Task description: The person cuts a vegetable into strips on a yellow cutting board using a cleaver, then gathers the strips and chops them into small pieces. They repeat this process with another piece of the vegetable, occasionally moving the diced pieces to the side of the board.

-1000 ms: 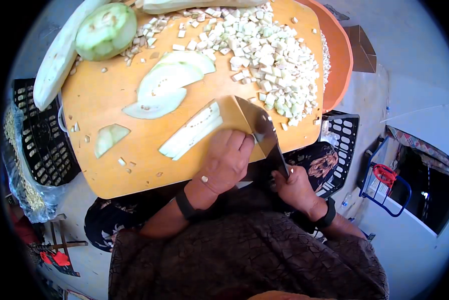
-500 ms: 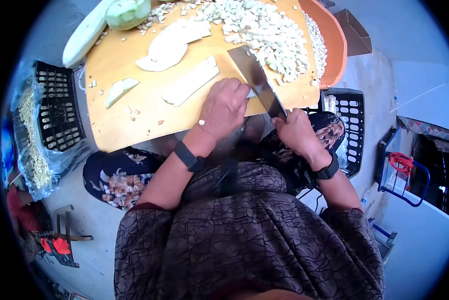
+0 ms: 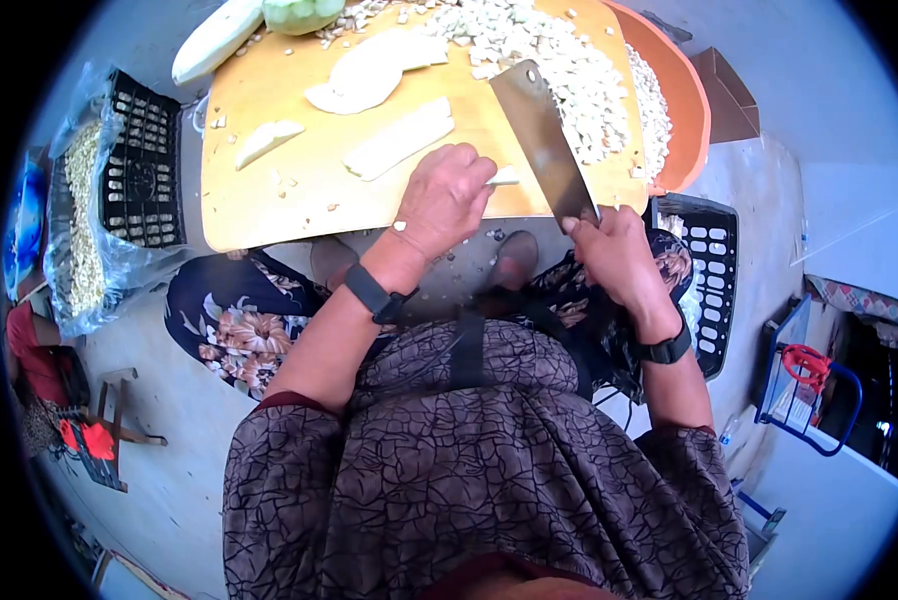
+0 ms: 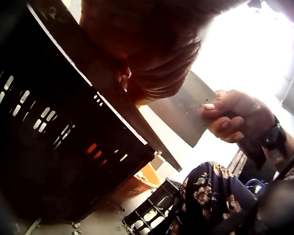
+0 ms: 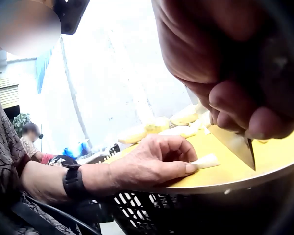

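Observation:
At the board's near edge, my left hand (image 3: pixel 447 200) pinches a small pale eggplant piece (image 5: pixel 207 161) between thumb and curled fingers. My right hand (image 3: pixel 614 250) grips the handle end of a wide cleaver (image 3: pixel 544 135). Its blade slants over the right part of the yellow cutting board (image 3: pixel 269 200), a gap apart from the left hand. Left of that hand lies a long eggplant slab (image 3: pixel 399 140). Behind it are flat eggplant slices (image 3: pixel 364 75), and a smaller wedge (image 3: pixel 269 143) lies farther left. Diced eggplant (image 3: pixel 579 95) is heaped at the right rear.
Peeled whole eggplants (image 3: pixel 219 38) lie at the board's back left. An orange basin (image 3: pixel 694 110) of dice stands beyond the right edge. Black crates (image 3: pixel 144 180) flank the board, the left one beside a plastic bag (image 3: pixel 81 240) of cut pieces. A cardboard box (image 3: pixel 727 95) stands farther right.
The cleaver has moved right, away from the left fingertips, opening a gap where it stood beside them. The left hand still holds its piece near the board's edge. The head view has shifted.

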Demonstrator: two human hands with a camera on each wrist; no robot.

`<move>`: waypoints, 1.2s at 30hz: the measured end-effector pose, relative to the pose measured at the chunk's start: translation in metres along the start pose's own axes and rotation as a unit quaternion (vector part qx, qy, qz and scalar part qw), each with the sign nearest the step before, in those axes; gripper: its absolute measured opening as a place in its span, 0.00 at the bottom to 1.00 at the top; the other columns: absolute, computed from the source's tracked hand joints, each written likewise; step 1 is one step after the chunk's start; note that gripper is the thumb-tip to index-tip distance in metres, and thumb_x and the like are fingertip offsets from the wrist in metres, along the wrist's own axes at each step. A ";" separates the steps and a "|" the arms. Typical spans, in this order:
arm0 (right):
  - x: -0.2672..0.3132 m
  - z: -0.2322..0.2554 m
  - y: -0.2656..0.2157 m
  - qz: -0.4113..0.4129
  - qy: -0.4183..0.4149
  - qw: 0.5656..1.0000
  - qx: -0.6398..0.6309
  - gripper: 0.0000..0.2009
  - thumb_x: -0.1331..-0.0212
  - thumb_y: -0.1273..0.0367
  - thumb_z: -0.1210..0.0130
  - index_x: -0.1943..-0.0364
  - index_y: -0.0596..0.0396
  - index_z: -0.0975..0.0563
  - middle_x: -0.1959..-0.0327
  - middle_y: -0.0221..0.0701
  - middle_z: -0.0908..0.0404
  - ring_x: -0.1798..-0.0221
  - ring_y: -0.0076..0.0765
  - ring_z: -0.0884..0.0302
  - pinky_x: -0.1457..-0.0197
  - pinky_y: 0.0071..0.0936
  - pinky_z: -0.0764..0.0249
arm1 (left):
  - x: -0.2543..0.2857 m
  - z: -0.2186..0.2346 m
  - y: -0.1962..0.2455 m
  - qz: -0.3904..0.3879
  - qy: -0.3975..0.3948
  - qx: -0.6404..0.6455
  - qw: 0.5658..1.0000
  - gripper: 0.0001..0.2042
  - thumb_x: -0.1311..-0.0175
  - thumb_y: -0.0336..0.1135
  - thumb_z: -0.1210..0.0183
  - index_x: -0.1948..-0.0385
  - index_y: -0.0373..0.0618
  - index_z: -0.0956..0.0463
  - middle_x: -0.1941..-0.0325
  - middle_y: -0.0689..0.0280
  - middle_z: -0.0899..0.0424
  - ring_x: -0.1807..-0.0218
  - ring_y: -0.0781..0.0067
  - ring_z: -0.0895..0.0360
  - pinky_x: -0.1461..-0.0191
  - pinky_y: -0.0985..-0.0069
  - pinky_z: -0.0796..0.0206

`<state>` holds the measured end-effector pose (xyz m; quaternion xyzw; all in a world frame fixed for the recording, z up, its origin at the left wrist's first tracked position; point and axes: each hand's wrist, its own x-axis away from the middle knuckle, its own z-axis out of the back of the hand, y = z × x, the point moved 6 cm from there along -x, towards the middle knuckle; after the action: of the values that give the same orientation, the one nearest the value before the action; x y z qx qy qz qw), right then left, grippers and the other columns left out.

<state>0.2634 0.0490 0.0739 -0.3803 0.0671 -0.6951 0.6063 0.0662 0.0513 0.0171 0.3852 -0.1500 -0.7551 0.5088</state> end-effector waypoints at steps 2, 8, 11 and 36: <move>0.004 -0.005 0.000 0.026 0.000 1.000 0.011 0.16 0.40 0.66 0.43 0.68 0.74 0.20 0.75 0.59 0.22 0.68 0.60 0.19 0.60 0.44 0.25 | -0.003 -0.003 0.000 -0.010 0.002 -0.011 1.000 0.05 0.46 0.26 0.38 0.68 0.41 0.22 0.71 0.59 0.26 0.63 0.54 0.24 0.58 0.61 0.30; 0.013 -0.012 -0.003 0.068 -0.007 0.997 0.030 0.14 0.36 0.69 0.43 0.76 0.66 0.25 0.85 0.35 0.27 0.84 0.31 0.31 0.79 0.31 0.35 | -0.008 -0.005 0.001 -0.014 0.006 -0.011 1.000 0.04 0.47 0.24 0.40 0.70 0.41 0.23 0.72 0.59 0.26 0.64 0.54 0.24 0.57 0.62 0.28; 0.014 -0.016 0.005 0.047 -0.016 0.998 0.046 0.15 0.35 0.69 0.43 0.77 0.65 0.26 0.87 0.29 0.28 0.88 0.25 0.33 0.83 0.29 0.37 | -0.008 -0.005 0.003 -0.024 0.005 -0.013 1.000 0.05 0.48 0.23 0.40 0.70 0.40 0.23 0.72 0.59 0.27 0.64 0.53 0.24 0.57 0.62 0.28; 0.015 -0.025 -0.013 0.014 0.025 0.999 -0.022 0.18 0.37 0.67 0.42 0.77 0.73 0.22 0.89 0.42 0.25 0.87 0.38 0.26 0.80 0.37 0.30 | -0.003 0.002 -0.008 -0.020 0.025 -0.019 0.999 0.05 0.47 0.25 0.38 0.69 0.43 0.22 0.70 0.59 0.27 0.62 0.54 0.24 0.56 0.61 0.29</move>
<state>0.2378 0.0298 0.0704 -0.3751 0.1027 -0.6943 0.6055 0.0604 0.0574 0.0148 0.3969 -0.1155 -0.7581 0.5043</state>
